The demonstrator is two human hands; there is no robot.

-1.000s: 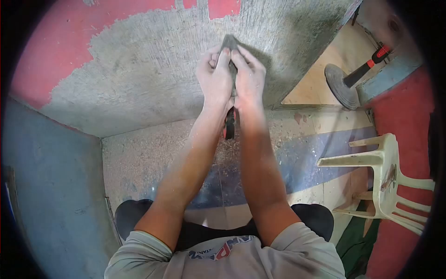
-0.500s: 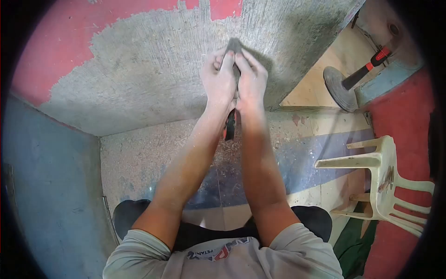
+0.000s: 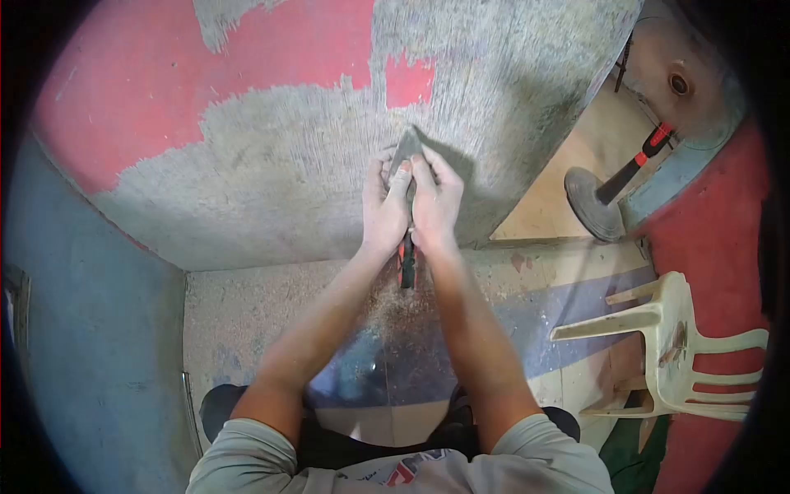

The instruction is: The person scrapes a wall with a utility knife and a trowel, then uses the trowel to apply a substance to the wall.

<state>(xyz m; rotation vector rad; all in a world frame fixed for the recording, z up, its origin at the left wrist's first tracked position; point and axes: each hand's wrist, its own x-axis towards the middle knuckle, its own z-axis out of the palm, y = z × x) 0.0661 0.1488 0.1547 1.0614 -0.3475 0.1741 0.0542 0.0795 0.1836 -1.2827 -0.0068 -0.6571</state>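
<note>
Both of my hands are closed round one scraper, whose flat grey blade points up against a bare, scratched wall surface. My left hand wraps its left side and my right hand its right side, thumbs side by side on the blade. Below my wrists the red and black handle end sticks out. Pale dust coats my hands and forearms. Pink paint remains on the upper left of the wall, and a small pink patch lies just above the blade.
A pale plastic chair lies tipped at the right by a red wall. Behind it stands a round-based object with a red and black upper part. Paint chips litter the floor. A blue wall is at the left.
The view has shifted, so the wall, chair and floor appear lower and more pink paint shows. My hands, still round the scraper, also appear lower in the picture.
</note>
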